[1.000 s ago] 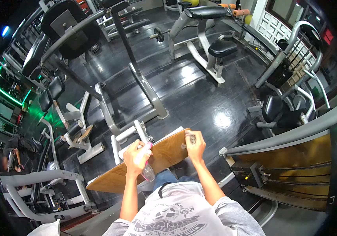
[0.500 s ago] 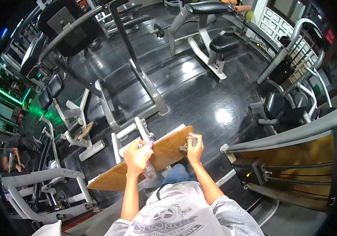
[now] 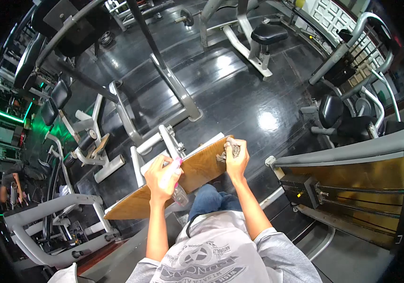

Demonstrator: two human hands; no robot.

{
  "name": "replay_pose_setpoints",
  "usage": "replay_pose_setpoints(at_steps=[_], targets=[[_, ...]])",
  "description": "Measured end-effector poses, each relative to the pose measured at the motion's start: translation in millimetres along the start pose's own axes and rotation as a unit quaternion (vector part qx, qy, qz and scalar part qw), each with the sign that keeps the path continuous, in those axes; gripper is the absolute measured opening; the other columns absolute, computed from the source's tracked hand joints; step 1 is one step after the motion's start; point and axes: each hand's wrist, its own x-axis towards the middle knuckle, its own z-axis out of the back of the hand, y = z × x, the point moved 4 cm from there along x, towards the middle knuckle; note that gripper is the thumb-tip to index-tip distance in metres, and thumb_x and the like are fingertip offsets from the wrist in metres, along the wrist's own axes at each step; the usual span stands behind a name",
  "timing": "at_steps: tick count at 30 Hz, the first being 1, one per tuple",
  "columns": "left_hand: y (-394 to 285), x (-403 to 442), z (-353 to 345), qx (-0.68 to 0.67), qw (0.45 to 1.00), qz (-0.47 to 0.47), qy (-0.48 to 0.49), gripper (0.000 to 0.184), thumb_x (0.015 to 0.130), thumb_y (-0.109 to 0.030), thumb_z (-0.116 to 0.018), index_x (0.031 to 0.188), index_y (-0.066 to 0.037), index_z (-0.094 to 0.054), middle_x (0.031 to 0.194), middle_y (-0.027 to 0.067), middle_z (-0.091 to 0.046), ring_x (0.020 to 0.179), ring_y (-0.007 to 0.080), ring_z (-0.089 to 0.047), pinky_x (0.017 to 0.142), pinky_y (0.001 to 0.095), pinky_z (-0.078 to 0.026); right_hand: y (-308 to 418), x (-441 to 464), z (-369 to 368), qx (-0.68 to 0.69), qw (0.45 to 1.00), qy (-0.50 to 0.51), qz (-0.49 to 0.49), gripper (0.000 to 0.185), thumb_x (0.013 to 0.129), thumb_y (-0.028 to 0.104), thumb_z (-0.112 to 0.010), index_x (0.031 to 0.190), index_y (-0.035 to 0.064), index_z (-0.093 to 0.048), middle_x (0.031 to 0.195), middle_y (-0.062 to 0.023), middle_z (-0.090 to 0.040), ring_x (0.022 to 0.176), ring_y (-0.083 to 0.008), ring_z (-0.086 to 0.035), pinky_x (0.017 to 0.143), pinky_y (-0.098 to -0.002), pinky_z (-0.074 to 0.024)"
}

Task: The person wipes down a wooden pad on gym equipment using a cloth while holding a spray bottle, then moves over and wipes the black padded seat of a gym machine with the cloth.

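Note:
My left hand [image 3: 162, 178] is closed around a clear spray bottle [image 3: 180, 195] with a pink and white spray head, held over a brown wooden board [image 3: 204, 164]. The bottle's clear body hangs below the hand, tilted. In my right hand [image 3: 237, 160] a crumpled greyish cloth [image 3: 222, 156] is bunched against the board's right end. The board slants across in front of my body, its left end lower and nearer to me. Part of it lies hidden behind my left hand and forearm.
Beyond the board, grey metal machine frames [image 3: 176, 89] stand on the black floor [image 3: 239, 108]. A weight machine with a gold-brown panel [image 3: 353, 181] is close on my right. At left is another grey frame [image 3: 53, 207], with a person [image 3: 17, 181] farther back.
The view has tipped downward, so the machines sit higher in the picture. Both hands still hold the bottle and cloth; the right hand and cloth remain at the board's right end.

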Motion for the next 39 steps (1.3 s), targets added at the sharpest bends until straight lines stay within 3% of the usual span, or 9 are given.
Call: replay_pose_setpoints(at_steps=[9, 14, 16, 26, 30, 32, 34, 36, 39], targets=[[-5.4, 2.0, 2.3, -0.006, 1.0, -0.027, -0.015, 0.051, 0.086, -0.052, -0.056, 0.073, -0.005, -0.071, 0.075, 0.0069, -0.063, 0.061, 0.0219, -0.059, 0.057, 0.0346, -0.041, -72.6, -28.1, 1.3, 0.003, 0.983, -0.047, -0.177, 0.015, 0.094, 0.016, -0.062, 0.099, 0.0023, -0.056, 0.084, -0.0106, -0.068, 0.078, -0.0216, -0.066, 0.072, -0.0352, -0.0504], [-8.3, 1.4, 3.6, -0.016, 0.999, -0.027, -0.007, 0.05, 0.085, -0.051, -0.056, 0.073, -0.005, -0.071, 0.076, 0.0065, -0.063, 0.064, 0.0234, -0.059, 0.059, 0.0355, -0.042, -13.1, -24.3, -14.3, 0.111, 0.976, -0.089, -0.163, 0.015, 0.095, 0.016, -0.063, 0.099, 0.0028, -0.056, 0.081, -0.0093, -0.067, 0.074, -0.0177, -0.064, 0.069, -0.0332, -0.0507], [-7.8, 1.5, 3.6, -0.002, 1.0, -0.028, 0.0, 0.048, 0.084, -0.05, -0.057, 0.074, -0.005, -0.072, 0.076, 0.0061, -0.064, 0.067, 0.0239, -0.06, 0.061, 0.036, -0.042, -6.6, -39.0, -26.9, 0.024, 0.995, -0.072, -0.06, 0.014, 0.095, 0.014, -0.063, 0.1, 0.0031, -0.055, 0.081, -0.0103, -0.067, 0.072, -0.0176, -0.064, 0.067, -0.0329, -0.0512], [-4.7, -1.6, 2.7, 0.004, 0.998, -0.064, 0.026, 0.043, 0.085, -0.048, -0.056, 0.075, -0.01, -0.074, 0.087, 0.006, -0.061, 0.075, 0.025, -0.057, 0.068, 0.0379, -0.042, -57.3, -51.1, -16.4, 0.023, 0.974, -0.109, -0.195, 0.018, 0.096, 0.021, -0.061, 0.1, 0.0039, -0.056, 0.083, -0.0124, -0.069, 0.078, -0.0246, -0.067, 0.072, -0.0384, -0.0502], [-8.0, -1.5, 2.5, -0.01, 0.997, -0.075, 0.025, 0.045, 0.086, -0.048, -0.055, 0.073, -0.01, -0.074, 0.09, 0.0074, -0.061, 0.08, 0.0266, -0.057, 0.072, 0.039, -0.042, -4.7, -48.5, -24.1, 0.059, 0.967, -0.131, -0.213, 0.019, 0.095, 0.02, -0.061, 0.1, 0.0026, -0.057, 0.082, -0.0119, -0.068, 0.077, -0.0254, -0.067, 0.073, -0.0386, -0.0507], [-9.3, -3.3, 5.7, -0.017, 0.996, -0.089, 0.023, 0.045, 0.086, -0.048, -0.055, 0.073, -0.009, -0.074, 0.091, 0.0081, -0.061, 0.081, 0.0271, -0.057, 0.073, 0.0388, -0.042, -4.7, -63.6, -39.6, 0.016, 0.987, -0.137, -0.086, 0.019, 0.095, 0.019, -0.062, 0.101, 0.002, -0.057, 0.085, -0.0132, -0.069, 0.078, -0.0255, -0.067, 0.074, -0.0386, -0.0513], [-5.1, -4.7, 8.5, -0.079, 0.994, -0.06, 0.052, 0.044, 0.087, -0.046, -0.055, 0.078, -0.006, -0.073, 0.094, 0.0093, -0.062, 0.086, 0.0278, -0.055, 0.077, 0.0384, -0.042, 18.6, -82.9, -46.6, 0.054, 0.987, -0.044, -0.146, 0.018, 0.094, 0.018, -0.062, 0.102, 0.0019, -0.058, 0.094, -0.0143, -0.069, 0.081, -0.025, -0.068, 0.076, -0.0386, -0.0523], [-4.0, -10.1, 13.8, -0.094, 0.991, -0.074, 0.061, 0.038, 0.084, -0.041, -0.058, 0.082, -0.006, -0.072, 0.095, 0.0097, -0.062, 0.088, 0.0293, -0.054, 0.079, 0.0395, -0.042, 38.3, -96.5, -46.5, 0.036, 0.997, -0.025, -0.071, 0.018, 0.094, 0.017, -0.062, 0.101, 0.0017, -0.058, 0.093, -0.0136, -0.07, 0.084, -0.0247, -0.069, 0.078, -0.0384, -0.0527], [-11.6, -26.1, 22.2, -0.084, 0.989, -0.108, 0.051, 0.033, 0.081, -0.036, -0.061, 0.086, -0.005, -0.07, 0.097, 0.0102, -0.062, 0.092, 0.0316, -0.052, 0.083, 0.0411, -0.042, 9.6, -95.9, -44.3, 0.037, 0.992, -0.043, -0.116, 0.014, 0.095, 0.015, -0.061, 0.1, 0.0025, -0.058, 0.094, -0.0138, -0.071, 0.086, -0.0255, -0.07, 0.079, -0.0377, -0.0528]])
